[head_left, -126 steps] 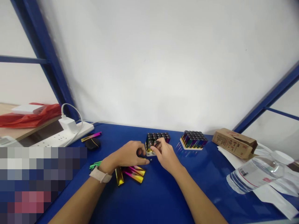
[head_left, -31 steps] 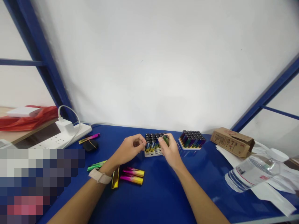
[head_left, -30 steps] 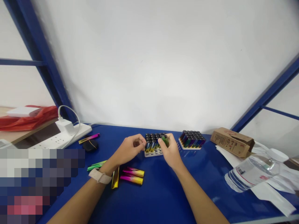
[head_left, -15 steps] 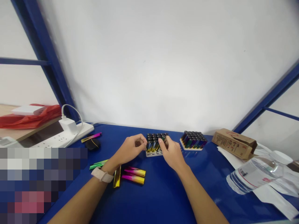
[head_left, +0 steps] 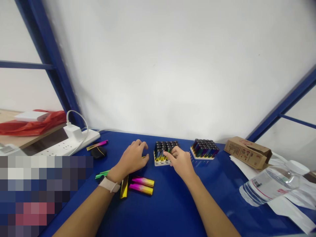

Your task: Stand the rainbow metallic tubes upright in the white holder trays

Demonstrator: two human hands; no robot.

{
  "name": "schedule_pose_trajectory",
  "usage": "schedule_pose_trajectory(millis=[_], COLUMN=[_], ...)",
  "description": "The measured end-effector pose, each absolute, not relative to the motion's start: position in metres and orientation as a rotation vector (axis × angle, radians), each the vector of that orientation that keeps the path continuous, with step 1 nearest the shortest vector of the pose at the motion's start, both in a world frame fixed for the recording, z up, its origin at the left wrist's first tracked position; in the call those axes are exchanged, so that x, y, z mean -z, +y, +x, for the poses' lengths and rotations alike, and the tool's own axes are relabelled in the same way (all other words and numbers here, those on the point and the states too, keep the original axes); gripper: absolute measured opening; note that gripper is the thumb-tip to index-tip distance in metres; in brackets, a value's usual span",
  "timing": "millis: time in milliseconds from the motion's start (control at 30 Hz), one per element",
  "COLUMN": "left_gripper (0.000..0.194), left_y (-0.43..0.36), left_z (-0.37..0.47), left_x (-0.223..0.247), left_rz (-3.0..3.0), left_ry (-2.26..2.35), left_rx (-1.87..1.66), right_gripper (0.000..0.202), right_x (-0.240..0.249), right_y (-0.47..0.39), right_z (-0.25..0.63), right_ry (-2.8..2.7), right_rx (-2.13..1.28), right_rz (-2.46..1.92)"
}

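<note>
My left hand (head_left: 133, 158) is held over the blue table with its fingers apart, left of a white rack (head_left: 158, 163) of black-topped metallic cylinders. A bit of something yellow shows by its fingers, too small to name. My right hand (head_left: 181, 161) is at the rack's right front, fingers bent towards the cylinders; what its fingertips hold, if anything, is hidden. Two pink and yellow pieces (head_left: 142, 189) lie in front of the left hand. A gold piece (head_left: 124, 187) and green pieces (head_left: 101, 174) are near the left wrist.
A second filled rack (head_left: 204, 149) stands to the right. Beyond it are a cardboard box (head_left: 248, 152), a clear bottle (head_left: 271, 182) and white paper. At the left are a power strip (head_left: 59, 144), a black round object (head_left: 98, 152) and a pink and gold piece (head_left: 97, 145).
My left hand has moved left, away from the rack, and its fingers have opened. My right hand has shifted slightly left, across the front of the rack.
</note>
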State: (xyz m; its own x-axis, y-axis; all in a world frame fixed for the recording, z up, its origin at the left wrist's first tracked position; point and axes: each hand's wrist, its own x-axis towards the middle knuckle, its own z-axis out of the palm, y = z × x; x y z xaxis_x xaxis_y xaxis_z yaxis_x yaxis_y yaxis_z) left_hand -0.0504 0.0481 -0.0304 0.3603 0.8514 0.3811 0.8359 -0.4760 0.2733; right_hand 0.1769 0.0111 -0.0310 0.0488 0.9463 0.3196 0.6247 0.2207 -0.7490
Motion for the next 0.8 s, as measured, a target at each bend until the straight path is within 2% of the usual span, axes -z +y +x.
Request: schedule_pose_trajectory(millis=[133,300,400,500,633,700,800], left_gripper=[0.025,0.010,0.008,0.008,0.019,0.027,0.032], left_y=[0.047,0.047,0.049,0.053,0.055,0.054,0.050], left_z=[-0.052,-0.053,-0.054,-0.053,-0.049,-0.047,-0.044], left_x=[0.031,0.031,0.033,0.032,0.020,0.011,0.001], left_rz=[2.633,2.646,2.637,2.545,2.066,1.663,1.323], left_ry=[1.564,1.492,1.450,1.434,1.425,1.300,0.985], left_rx=[-0.598,-0.504,-0.535,-0.755,-1.353,-1.565,-1.652], right_gripper=[0.042,0.044,0.046,0.048,0.042,0.039,0.035], right_x=[0.031,0.032,0.033,0.029,0.020,0.017,0.016], right_y=[0.011,0.012,0.013,0.011,0.004,0.000,-0.004], right_z=[0.177,0.178,0.179,0.178,0.174,0.172,0.167], right_ry=[-1.662,-1.653,-1.704,-1.689,-1.591,-1.589,-1.608], right_rx=[-0.505,-0.552,-0.469,-0.288,-0.124,-0.148,-0.355], right_rz=[-1.495,-1.526,-1.577,-1.593,-1.470,-1.377,-1.252])
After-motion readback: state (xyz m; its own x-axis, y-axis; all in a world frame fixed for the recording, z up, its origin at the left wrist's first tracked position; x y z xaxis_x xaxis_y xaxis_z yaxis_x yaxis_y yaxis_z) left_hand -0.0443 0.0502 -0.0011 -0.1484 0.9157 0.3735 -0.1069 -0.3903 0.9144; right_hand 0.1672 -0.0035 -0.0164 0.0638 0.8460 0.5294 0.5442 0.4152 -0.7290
